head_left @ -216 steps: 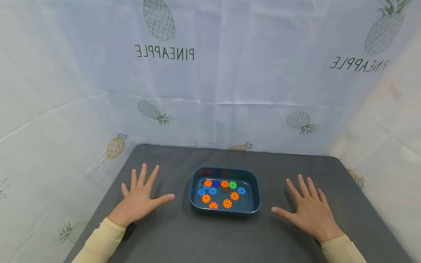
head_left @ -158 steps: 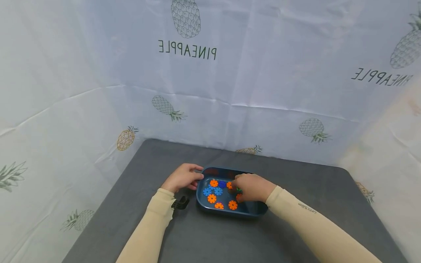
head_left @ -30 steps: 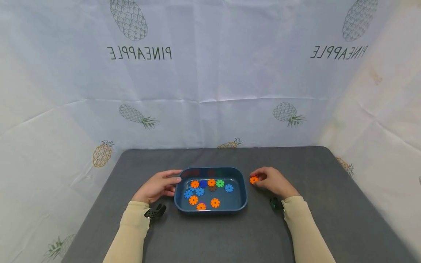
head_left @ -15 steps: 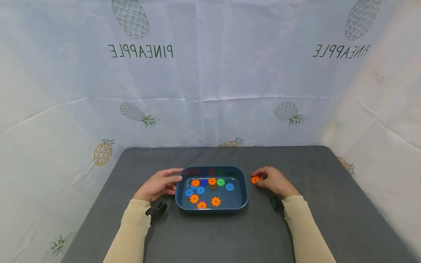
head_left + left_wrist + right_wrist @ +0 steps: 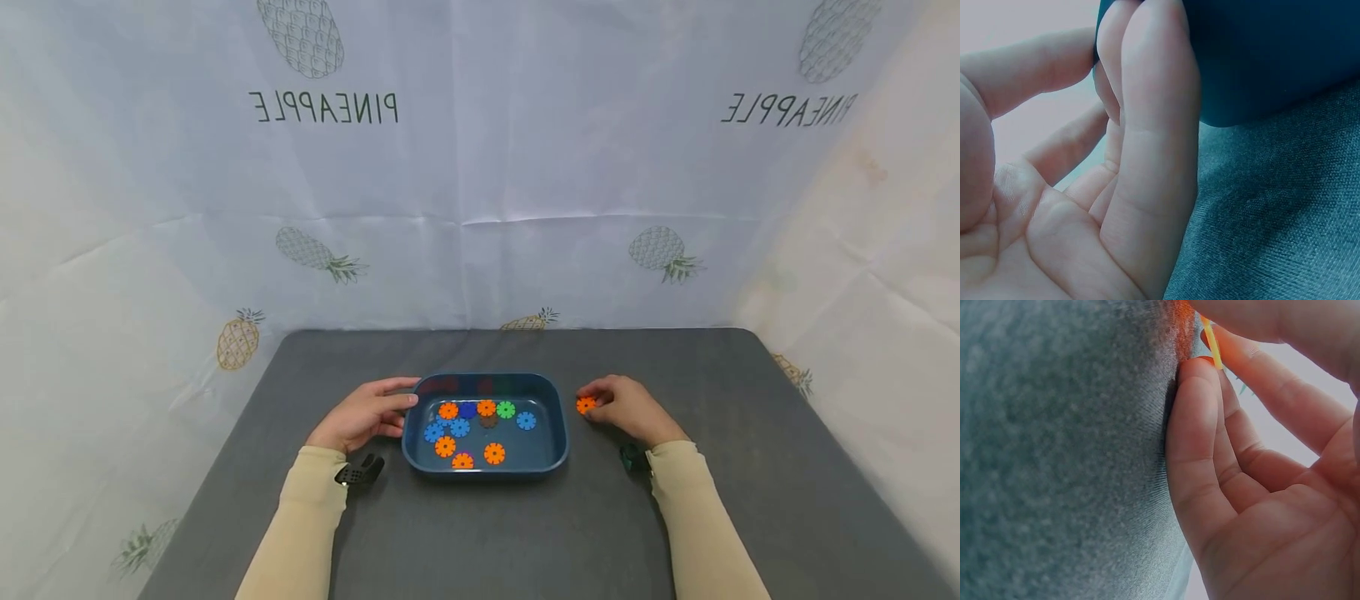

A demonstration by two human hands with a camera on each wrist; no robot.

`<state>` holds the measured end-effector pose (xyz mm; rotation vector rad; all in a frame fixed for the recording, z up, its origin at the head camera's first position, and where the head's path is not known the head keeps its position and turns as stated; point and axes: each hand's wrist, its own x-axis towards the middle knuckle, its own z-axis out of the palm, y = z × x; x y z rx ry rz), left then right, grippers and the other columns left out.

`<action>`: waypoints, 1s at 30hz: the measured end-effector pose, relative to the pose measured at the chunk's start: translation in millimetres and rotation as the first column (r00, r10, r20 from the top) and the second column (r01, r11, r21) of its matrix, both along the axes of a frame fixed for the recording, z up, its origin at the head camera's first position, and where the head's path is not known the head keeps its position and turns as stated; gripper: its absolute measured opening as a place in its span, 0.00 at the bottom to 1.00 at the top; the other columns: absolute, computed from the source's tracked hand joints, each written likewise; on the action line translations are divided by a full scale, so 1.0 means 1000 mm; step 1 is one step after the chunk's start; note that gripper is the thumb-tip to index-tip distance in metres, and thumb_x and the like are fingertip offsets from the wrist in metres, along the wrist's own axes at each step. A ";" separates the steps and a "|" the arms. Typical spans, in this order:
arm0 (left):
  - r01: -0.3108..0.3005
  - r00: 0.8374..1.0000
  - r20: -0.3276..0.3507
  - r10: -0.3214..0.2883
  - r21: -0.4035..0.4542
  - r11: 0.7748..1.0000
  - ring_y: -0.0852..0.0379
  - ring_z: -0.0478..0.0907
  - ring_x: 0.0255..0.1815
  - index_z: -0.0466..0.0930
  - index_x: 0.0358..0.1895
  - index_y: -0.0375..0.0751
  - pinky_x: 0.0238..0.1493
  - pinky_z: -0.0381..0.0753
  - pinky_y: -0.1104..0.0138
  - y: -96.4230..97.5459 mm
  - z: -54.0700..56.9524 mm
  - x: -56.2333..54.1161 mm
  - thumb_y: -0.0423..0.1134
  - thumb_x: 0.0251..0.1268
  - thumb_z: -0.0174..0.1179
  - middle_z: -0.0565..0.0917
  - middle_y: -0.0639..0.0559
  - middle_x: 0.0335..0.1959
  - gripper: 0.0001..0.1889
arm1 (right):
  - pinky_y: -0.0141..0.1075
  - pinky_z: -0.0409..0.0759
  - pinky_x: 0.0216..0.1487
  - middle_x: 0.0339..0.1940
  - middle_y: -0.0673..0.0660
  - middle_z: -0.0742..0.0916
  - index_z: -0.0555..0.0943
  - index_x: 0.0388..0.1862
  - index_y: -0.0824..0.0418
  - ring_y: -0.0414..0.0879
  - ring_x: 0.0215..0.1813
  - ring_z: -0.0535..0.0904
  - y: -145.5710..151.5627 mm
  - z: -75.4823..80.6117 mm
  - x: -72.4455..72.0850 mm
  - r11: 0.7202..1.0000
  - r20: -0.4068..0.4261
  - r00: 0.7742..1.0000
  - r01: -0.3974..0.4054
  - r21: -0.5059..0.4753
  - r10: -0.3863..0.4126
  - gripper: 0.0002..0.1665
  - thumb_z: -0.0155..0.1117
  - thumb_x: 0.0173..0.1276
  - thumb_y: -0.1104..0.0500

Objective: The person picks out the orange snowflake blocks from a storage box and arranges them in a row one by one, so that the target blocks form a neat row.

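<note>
In the head view a dark blue rectangular tray (image 5: 525,468) stands on the table with flat notched building discs in orange, blue, green and brown. My left hand (image 5: 363,414) holds its left end, thumb at the rim. From the left wrist view, those fingers lie against the tray's outer wall (image 5: 1260,56). To the right of the tray my right hand (image 5: 630,410) pinches an orange notched disc (image 5: 585,405), low over the table. Only the thin bright edge of the disc (image 5: 1212,344) shows between the fingertips in the right wrist view.
The grey table (image 5: 495,542) has rounded far corners. Behind it and at both sides hangs a pale curtain (image 5: 525,167) printed with pineapples. Inside the tray, a green disc (image 5: 506,410) and a blue disc (image 5: 526,421) lie toward the right.
Earlier both hands were spread apart from the tray. My left hand came to its left end, and my right hand took an orange disc out to the right. Over the last second both stay put.
</note>
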<state>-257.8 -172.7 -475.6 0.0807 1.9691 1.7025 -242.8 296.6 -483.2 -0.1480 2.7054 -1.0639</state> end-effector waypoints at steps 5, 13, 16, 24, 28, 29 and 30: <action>0.005 1.000 -0.004 -0.005 -0.003 1.000 0.58 0.85 0.31 0.68 0.83 0.43 0.41 0.92 0.64 -0.003 0.001 -0.002 0.48 0.79 0.67 0.85 0.48 0.46 0.35 | 0.44 0.85 0.54 0.55 0.58 0.88 0.89 0.62 0.57 0.50 0.51 0.81 -0.001 0.003 -0.002 1.000 -0.005 1.000 -0.010 0.001 0.010 0.21 0.76 0.71 0.59; -0.012 1.000 -0.014 0.012 -0.002 1.000 0.57 0.84 0.31 0.70 0.82 0.44 0.41 0.92 0.64 -0.002 -0.001 -0.001 0.48 0.78 0.68 0.85 0.48 0.45 0.34 | 0.48 0.86 0.55 0.55 0.60 0.87 0.88 0.63 0.59 0.50 0.51 0.83 0.004 0.014 0.006 1.000 -0.042 0.999 -0.018 0.017 0.019 0.21 0.73 0.74 0.58; -0.008 1.000 -0.003 0.008 0.004 1.000 0.57 0.84 0.31 0.69 0.82 0.44 0.42 0.92 0.64 -0.001 -0.001 -0.001 0.48 0.78 0.68 0.84 0.48 0.45 0.35 | 0.50 0.87 0.56 0.56 0.59 0.88 0.87 0.65 0.59 0.49 0.51 0.83 0.000 0.023 0.010 0.999 -0.072 0.997 -0.035 0.042 0.038 0.21 0.72 0.76 0.58; -0.001 1.000 -0.021 0.002 0.020 1.000 0.57 0.83 0.33 0.70 0.82 0.44 0.42 0.92 0.65 -0.005 0.002 -0.003 0.48 0.78 0.67 0.84 0.46 0.48 0.34 | 0.49 0.88 0.56 0.52 0.55 0.89 0.87 0.63 0.59 0.49 0.52 0.85 -0.036 0.066 0.005 0.983 -0.149 0.975 -0.147 0.105 0.162 0.18 0.71 0.77 0.59; 0.003 1.000 -0.008 -0.003 0.036 0.999 0.57 0.83 0.33 0.70 0.82 0.44 0.42 0.92 0.65 -0.006 -0.001 -0.003 0.48 0.78 0.68 0.83 0.47 0.48 0.35 | 0.48 0.89 0.57 0.54 0.55 0.90 0.87 0.63 0.58 0.49 0.53 0.85 -0.062 0.085 0.000 0.957 -0.117 0.958 -0.244 0.157 0.263 0.17 0.71 0.77 0.60; 0.003 1.000 -0.002 -0.003 0.039 0.999 0.57 0.83 0.33 0.70 0.82 0.45 0.42 0.92 0.65 -0.007 -0.001 -0.003 0.48 0.78 0.68 0.83 0.47 0.49 0.34 | 0.48 0.89 0.57 0.54 0.56 0.90 0.87 0.63 0.59 0.49 0.53 0.85 -0.069 0.089 -0.001 0.945 -0.102 0.950 -0.277 0.172 0.296 0.18 0.71 0.78 0.60; 0.003 1.000 0.000 -0.003 0.040 0.999 0.57 0.83 0.33 0.70 0.82 0.45 0.42 0.92 0.65 -0.007 -0.002 -0.002 0.48 0.77 0.68 0.83 0.47 0.49 0.35 | 0.47 0.89 0.57 0.55 0.57 0.90 0.87 0.63 0.58 0.48 0.54 0.85 -0.077 0.091 -0.002 0.935 -0.085 0.943 -0.301 0.189 0.321 0.18 0.71 0.77 0.61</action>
